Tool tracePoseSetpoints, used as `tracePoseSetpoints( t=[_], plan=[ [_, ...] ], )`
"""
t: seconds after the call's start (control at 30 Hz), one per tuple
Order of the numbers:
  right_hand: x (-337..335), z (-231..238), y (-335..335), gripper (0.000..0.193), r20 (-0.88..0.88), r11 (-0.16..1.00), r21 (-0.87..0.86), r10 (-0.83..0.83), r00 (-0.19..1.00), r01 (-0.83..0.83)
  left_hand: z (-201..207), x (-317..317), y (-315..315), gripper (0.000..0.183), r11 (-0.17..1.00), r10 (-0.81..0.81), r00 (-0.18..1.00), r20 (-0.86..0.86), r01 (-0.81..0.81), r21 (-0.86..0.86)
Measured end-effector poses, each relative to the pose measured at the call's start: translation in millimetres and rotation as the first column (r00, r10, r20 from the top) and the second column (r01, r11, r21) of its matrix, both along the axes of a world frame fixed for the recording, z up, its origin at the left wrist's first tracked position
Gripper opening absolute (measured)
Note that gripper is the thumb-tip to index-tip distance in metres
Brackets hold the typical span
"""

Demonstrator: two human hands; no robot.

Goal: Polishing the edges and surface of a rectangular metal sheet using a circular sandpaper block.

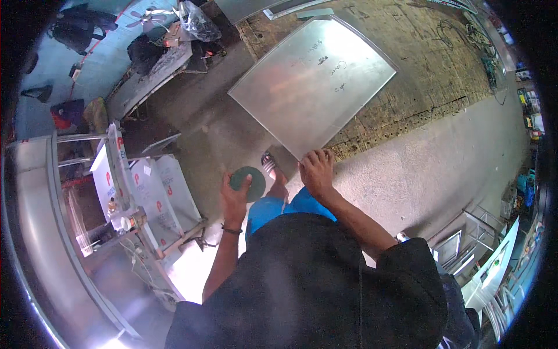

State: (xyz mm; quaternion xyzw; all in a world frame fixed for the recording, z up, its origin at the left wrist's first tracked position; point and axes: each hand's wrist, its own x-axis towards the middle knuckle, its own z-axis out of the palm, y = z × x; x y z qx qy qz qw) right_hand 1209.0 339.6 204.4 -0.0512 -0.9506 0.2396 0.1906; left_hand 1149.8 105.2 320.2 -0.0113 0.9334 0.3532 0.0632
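Nearest the camera is the wearer's black shirt (285, 273), above blue shorts (266, 212) and one sandalled foot (268, 165). The left hand (231, 196) is closed about a dark green disc (254, 191), thumb across its face, held over the floor (401, 151) left of the body. The right hand (317, 173) has its fingers bent at the near corner of a metal sheet (308, 93); whether it grips or merely rests there cannot be told.

The sheet, dull silver with dark handwriting, lies on a worn, stained wooden worktop (430, 81). Its left corner projects beyond the worktop's left edge. Coiled cables (479, 38) lie at the far right. The near edge is pitted and runs obliquely to the right, bordered by a broad strip of pale floor. On the left, a narrower passage separates the worktop from a cluttered side table (165, 67) and film-covered panels (154, 198). Metal frames (456, 250) stand at lower right.
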Motion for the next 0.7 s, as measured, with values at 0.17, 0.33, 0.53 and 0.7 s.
tracePoseSetpoints(
  t=[0.17, 0.33, 0.53, 0.7],
  plan=[
    [0.5, -0.2, -0.8, 0.016, -0.014, 1.000, 0.007, -0.004, 1.000, 0.004, -6.4, 2.7, 2.4, 0.049, 0.980, -0.056, 0.997, 0.055, 0.045, 0.191],
    [0.9, 1.5, 0.8, 0.017, -0.019, 0.998, -0.060, -0.006, 1.000, 0.005, -12.6, 2.9, 0.6, 0.046, 0.997, -0.039, 0.998, 0.059, 0.035, 0.073],
    [-4.3, -12.9, -3.2, 0.015, 0.019, 0.993, -0.120, -0.009, 1.000, 0.011, -2.8, 3.7, 8.6, 0.042, 0.995, -0.056, 0.998, 0.039, 0.053, 0.086],
    [-2.9, -1.8, -5.2, 0.015, 0.060, 0.977, -0.210, -0.029, 0.998, 0.042, -5.9, 7.1, 3.5, 0.040, 0.976, -0.007, 0.992, 0.126, -0.021, 0.218]
  ],
)
